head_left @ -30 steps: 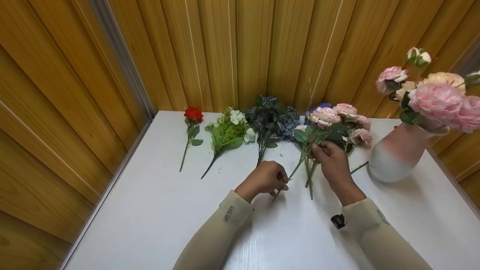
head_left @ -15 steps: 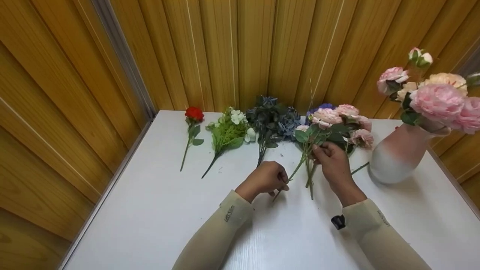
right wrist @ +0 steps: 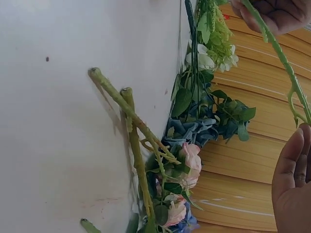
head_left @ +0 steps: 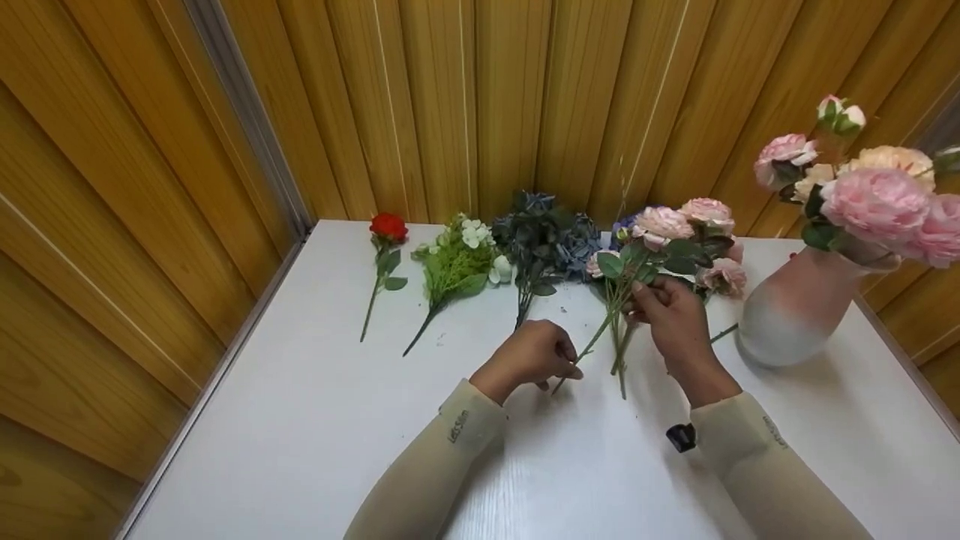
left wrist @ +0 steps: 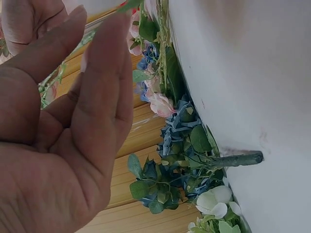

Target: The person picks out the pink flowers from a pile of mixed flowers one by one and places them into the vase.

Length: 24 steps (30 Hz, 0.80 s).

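Both hands are on one branched stem of pale pink artificial peonies, which slants across the other stems in the head view. My left hand pinches it close to its lower end. Higher up, just under the leaves, my right hand holds it between thumb and fingers. The right wrist view has the green stem running between the fingertips of both hands. In the left wrist view my left hand fills the left side, its grip at the upper edge. More pink peony stems lie on the table beneath.
A pink-and-white vase holding pink and cream peonies stands at the right. Along the back lie a red rose, a green-and-white spray and a dark blue bunch. A wood-panelled wall rises behind the white table.
The right hand has shifted slightly up and to the right, and the pink blooms have risen with it. The stem's lower end has drawn up a little at the left hand, which has hardly moved.
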{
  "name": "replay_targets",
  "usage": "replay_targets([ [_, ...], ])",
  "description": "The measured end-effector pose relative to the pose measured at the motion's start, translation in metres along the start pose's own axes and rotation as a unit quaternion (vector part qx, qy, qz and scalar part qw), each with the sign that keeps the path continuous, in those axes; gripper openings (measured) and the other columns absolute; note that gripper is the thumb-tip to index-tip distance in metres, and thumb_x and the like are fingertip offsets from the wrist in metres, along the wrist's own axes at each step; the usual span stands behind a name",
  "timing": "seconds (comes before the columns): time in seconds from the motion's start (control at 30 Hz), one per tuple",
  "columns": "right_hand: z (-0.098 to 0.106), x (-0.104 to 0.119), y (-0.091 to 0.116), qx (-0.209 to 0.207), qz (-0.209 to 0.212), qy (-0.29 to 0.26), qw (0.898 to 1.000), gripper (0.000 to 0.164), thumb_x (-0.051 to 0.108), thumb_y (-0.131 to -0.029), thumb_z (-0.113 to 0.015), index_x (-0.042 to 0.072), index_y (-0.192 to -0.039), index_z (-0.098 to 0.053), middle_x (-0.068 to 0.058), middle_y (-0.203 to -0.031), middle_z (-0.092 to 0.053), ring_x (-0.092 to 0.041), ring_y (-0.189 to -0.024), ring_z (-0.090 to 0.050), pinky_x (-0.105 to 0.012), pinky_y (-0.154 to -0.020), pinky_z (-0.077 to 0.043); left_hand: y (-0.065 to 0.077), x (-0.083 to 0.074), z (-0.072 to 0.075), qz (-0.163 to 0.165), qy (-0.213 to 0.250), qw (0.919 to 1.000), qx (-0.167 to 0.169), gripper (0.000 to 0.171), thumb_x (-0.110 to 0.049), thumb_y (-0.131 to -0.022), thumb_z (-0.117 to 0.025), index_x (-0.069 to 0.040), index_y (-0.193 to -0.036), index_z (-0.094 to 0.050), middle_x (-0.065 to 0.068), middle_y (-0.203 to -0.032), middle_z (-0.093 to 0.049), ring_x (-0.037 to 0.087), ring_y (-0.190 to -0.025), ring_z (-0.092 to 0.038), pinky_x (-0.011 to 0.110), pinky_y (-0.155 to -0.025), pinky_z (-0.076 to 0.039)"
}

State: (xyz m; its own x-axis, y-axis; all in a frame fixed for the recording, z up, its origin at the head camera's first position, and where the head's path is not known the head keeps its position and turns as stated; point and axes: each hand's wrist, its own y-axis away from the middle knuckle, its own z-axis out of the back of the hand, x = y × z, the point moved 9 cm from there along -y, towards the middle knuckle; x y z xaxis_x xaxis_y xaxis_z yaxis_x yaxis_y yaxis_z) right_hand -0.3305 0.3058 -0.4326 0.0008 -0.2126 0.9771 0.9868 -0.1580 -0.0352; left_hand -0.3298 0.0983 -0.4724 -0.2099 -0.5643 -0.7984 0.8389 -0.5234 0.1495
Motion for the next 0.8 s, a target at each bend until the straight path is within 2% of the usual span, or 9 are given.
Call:
replay_targets([
  [0.17,0.006,0.007,-0.002,-0.005,0.012,-0.001,1.0,0.038,0.028,-0.121,-0.058,-0.003,-0.143,-0.061,0.017,-0.099,-0.077,-0.002,-0.097,-0.075,-0.018,-0.088,-0.065,0.0,-0.001,0.002,0.008,0.002,1.0,-0.002,0.015,-0.013,-0.094,-0.095,-0.006,-0.101,-0.084,0.0,-0.083,-0.077,0.014,-0.055,-0.069,0.029,-0.056,-0.064],
  [0.4,0.014,0.015,-0.005,-0.018,0.017,0.039,0.999,0.042,0.033,-0.12,-0.059,-0.002,-0.145,-0.061,0.015,-0.104,-0.074,0.001,-0.098,-0.074,-0.016,-0.089,-0.066,-0.001,-0.001,0.005,0.0,0.0,0.9998,-0.02,0.016,-0.014,-0.094,-0.095,-0.006,-0.101,-0.084,0.001,-0.086,-0.08,0.013,-0.054,-0.069,0.028,-0.056,-0.063],
  [0.6,0.022,0.028,-0.005,-0.036,0.052,0.066,0.996,0.043,0.032,-0.12,-0.059,-0.003,-0.145,-0.06,0.014,-0.105,-0.072,0.0,-0.098,-0.073,-0.014,-0.086,-0.064,-0.002,-0.001,0.006,-0.004,-0.005,0.9996,-0.028,0.016,-0.016,-0.095,-0.095,-0.005,-0.101,-0.084,0.003,-0.091,-0.081,0.013,-0.056,-0.07,0.026,-0.055,-0.063],
  [0.7,0.026,0.037,-0.003,-0.052,0.079,0.093,0.991,0.042,0.032,-0.12,-0.061,-0.003,-0.143,-0.063,0.007,-0.109,-0.074,0.002,-0.097,-0.073,-0.013,-0.083,-0.063,-0.002,0.0,0.006,0.0,-0.005,0.9996,-0.028,0.016,-0.016,-0.096,-0.094,-0.005,-0.101,-0.084,0.003,-0.093,-0.081,0.019,-0.061,-0.074,0.027,-0.055,-0.063],
  [0.8,0.03,0.047,-0.001,-0.071,0.105,0.134,0.983,0.042,0.034,-0.12,-0.061,0.0,-0.143,-0.067,-0.006,-0.119,-0.077,0.005,-0.097,-0.07,-0.011,-0.082,-0.059,-0.002,0.002,0.006,0.003,-0.003,0.9996,-0.028,0.016,-0.017,-0.096,-0.094,-0.005,-0.103,-0.084,0.003,-0.094,-0.081,0.023,-0.065,-0.078,0.028,-0.056,-0.063],
])
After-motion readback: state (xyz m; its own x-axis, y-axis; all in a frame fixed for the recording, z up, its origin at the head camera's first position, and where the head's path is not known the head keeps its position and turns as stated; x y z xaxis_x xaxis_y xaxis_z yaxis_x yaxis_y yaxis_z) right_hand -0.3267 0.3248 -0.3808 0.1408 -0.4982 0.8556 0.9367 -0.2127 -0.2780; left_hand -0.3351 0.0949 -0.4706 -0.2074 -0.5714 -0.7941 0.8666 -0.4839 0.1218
